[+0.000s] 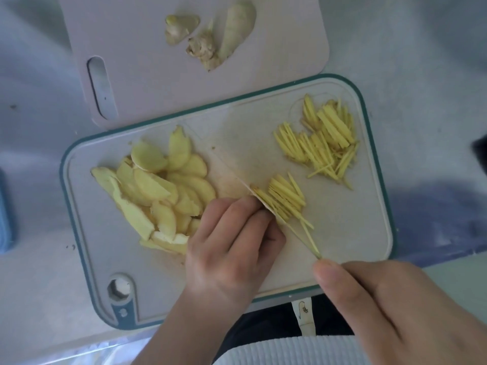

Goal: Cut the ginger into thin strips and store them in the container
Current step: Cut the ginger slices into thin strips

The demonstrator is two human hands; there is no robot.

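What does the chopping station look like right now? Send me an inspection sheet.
Surface: teal-rimmed cutting board on a pale counter; a second lilac board lies behind it.
Job's things: pile of ginger slices on the board's left; heap of finished strips at far right; small fresh batch of strips by the knife blade. No container seen.
Clutter: ginger trimmings on the lilac board.
Hands: left hand with fingers curled on the ginger at the blade; right hand grips the knife.
Cables: nothing seen.
Surroundings: blue object at the left edge, cut off.
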